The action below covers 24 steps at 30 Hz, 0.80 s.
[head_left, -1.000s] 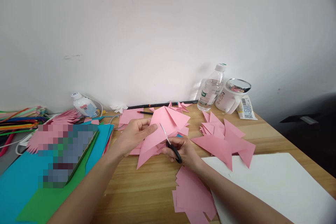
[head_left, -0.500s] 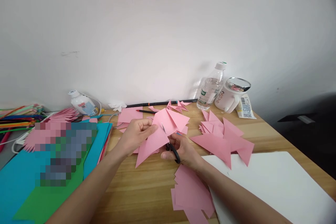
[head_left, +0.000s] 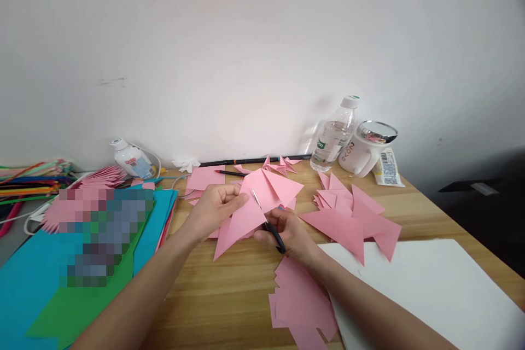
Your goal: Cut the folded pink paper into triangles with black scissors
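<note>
A sheet of pink paper with a folded flap at its upper right is raised over the middle of the table. My left hand pinches its left side between thumb and fingers. Black-handled scissors are in my right hand, their blade lying across the paper and pointing up and left. The right fingers wrap the handles, partly hidden behind the paper. More pink paper lies beneath the raised sheet.
Cut pink pieces are piled at right, beside a white board. Pink sheets lie in front. A water bottle and white mug stand at the back right. Blue sheets and a white bottle are at left.
The scissor blades look closer together, and the paper's upper right flap has swung slightly outward. The whole view has shifted a little. Both hands keep their hold.
</note>
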Each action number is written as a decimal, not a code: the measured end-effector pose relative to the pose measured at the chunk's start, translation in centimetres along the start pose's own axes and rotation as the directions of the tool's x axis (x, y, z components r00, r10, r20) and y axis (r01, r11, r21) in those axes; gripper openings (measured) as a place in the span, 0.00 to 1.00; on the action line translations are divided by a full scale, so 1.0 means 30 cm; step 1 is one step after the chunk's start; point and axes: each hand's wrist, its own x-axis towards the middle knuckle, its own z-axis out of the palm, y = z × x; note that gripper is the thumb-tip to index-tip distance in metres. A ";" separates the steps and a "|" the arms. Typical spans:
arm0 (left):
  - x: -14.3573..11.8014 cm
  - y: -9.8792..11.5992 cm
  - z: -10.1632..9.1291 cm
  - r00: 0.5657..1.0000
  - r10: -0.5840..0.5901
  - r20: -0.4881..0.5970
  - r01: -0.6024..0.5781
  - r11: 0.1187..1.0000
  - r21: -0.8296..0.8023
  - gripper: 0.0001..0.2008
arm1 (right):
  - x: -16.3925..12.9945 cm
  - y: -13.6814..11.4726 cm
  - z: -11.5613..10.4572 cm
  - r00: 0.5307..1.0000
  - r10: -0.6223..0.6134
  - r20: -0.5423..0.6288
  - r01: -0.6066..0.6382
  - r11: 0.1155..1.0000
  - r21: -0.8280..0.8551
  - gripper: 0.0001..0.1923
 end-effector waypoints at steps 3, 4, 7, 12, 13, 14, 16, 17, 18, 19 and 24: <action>0.001 -0.008 -0.002 1.000 0.004 0.020 -0.003 1.000 -0.019 0.17 | 0.001 0.006 -0.001 1.000 -0.009 -0.006 0.009 1.000 -0.011 0.19; 0.001 -0.009 -0.002 1.000 0.006 0.024 -0.005 1.000 -0.026 0.17 | 0.000 0.008 -0.001 1.000 -0.011 -0.005 0.011 1.000 -0.012 0.18; 0.001 -0.008 -0.001 0.999 0.009 0.036 -0.007 0.999 -0.047 0.17 | -0.002 0.008 0.002 1.000 -0.013 -0.001 0.013 1.000 -0.009 0.17; -0.002 -0.009 -0.002 0.999 0.010 0.039 -0.007 0.998 -0.059 0.17 | -0.002 0.005 0.005 1.000 0.002 -0.008 -0.002 1.000 0.011 0.17; -0.002 -0.009 -0.003 0.999 0.004 0.039 -0.002 0.998 -0.057 0.17 | -0.001 0.005 0.005 1.000 0.005 -0.009 -0.005 1.000 0.010 0.17; -0.003 -0.008 -0.003 0.999 -0.004 0.040 0.006 0.998 -0.055 0.17 | 0.000 0.006 0.004 1.000 0.007 -0.010 -0.007 1.000 0.009 0.17; -0.003 -0.008 -0.004 0.999 -0.016 0.038 0.018 0.998 -0.054 0.17 | 0.001 0.009 0.002 1.000 0.004 -0.009 -0.004 1.000 0.004 0.17; -0.003 -0.009 -0.005 0.999 -0.020 0.037 0.022 0.998 -0.054 0.17 | 0.001 0.010 0.001 1.000 0.004 -0.006 -0.004 1.000 0.002 0.17; -0.002 -0.009 -0.006 0.999 -0.022 0.038 0.024 0.998 -0.056 0.17 | 0.001 0.011 0.001 1.000 0.003 -0.005 -0.003 1.000 -0.001 0.17; -0.002 -0.010 -0.006 0.999 -0.022 0.039 0.024 0.998 -0.059 0.17 | 0.001 0.013 0.000 1.000 0.003 -0.005 -0.003 1.000 -0.004 0.17; 0.003 -0.012 -0.007 0.999 -0.018 0.044 0.021 0.997 -0.072 0.17 | 0.002 0.016 -0.002 1.000 -0.003 -0.008 0.002 0.999 -0.039 0.17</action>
